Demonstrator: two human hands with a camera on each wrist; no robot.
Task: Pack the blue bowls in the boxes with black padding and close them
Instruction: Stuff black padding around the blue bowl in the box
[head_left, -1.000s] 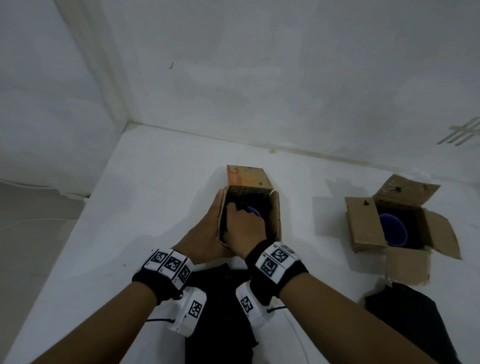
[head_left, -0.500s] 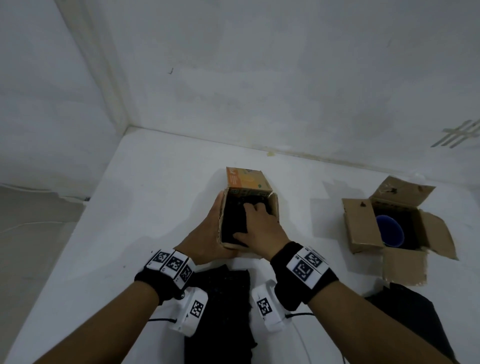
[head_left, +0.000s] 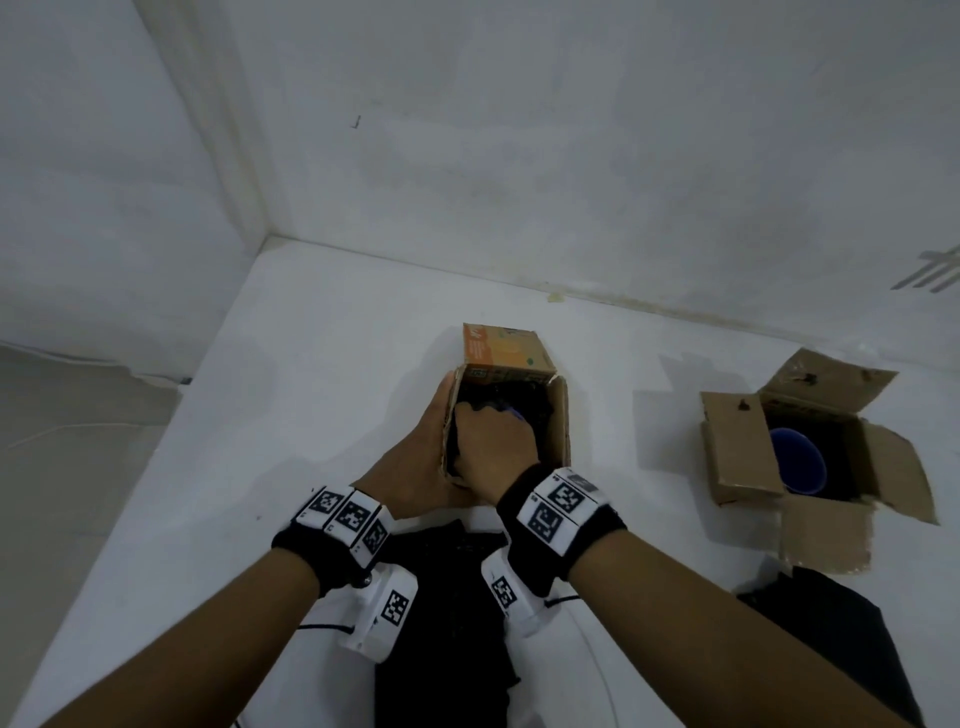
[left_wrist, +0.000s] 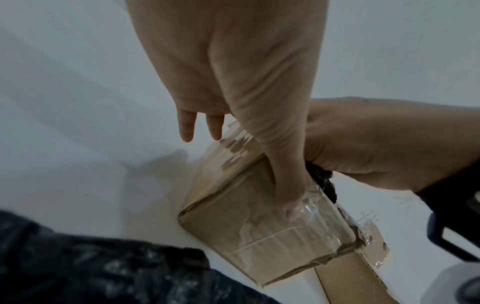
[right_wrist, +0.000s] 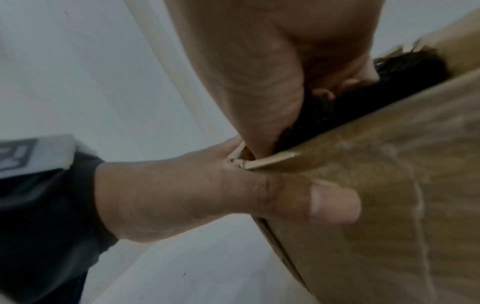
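Observation:
A small cardboard box (head_left: 559, 421) with an orange far flap stands open at the table's middle. My left hand (head_left: 415, 462) grips its near left corner, thumb (right_wrist: 285, 201) across the near wall and fingers down the left side. My right hand (head_left: 493, 441) is inside the box, fingers curled into the black padding (right_wrist: 363, 98). A sliver of a blue bowl (head_left: 515, 414) shows beyond the knuckles. To the right a second box (head_left: 737, 447) stands with its flaps spread and a blue bowl (head_left: 797, 462) in its dark interior.
Loose black padding (head_left: 447, 623) lies on the white table (head_left: 311, 415) just in front of the held box, under my wrists. Another black heap (head_left: 841, 634) lies at the near right. Walls close the far side and the left; the table's left edge drops to the floor.
Half a second ago my right hand lay flatter over the padding at the box's near edge. Now it reaches deeper into the box with fingers curled. The left hand has stayed on the box.

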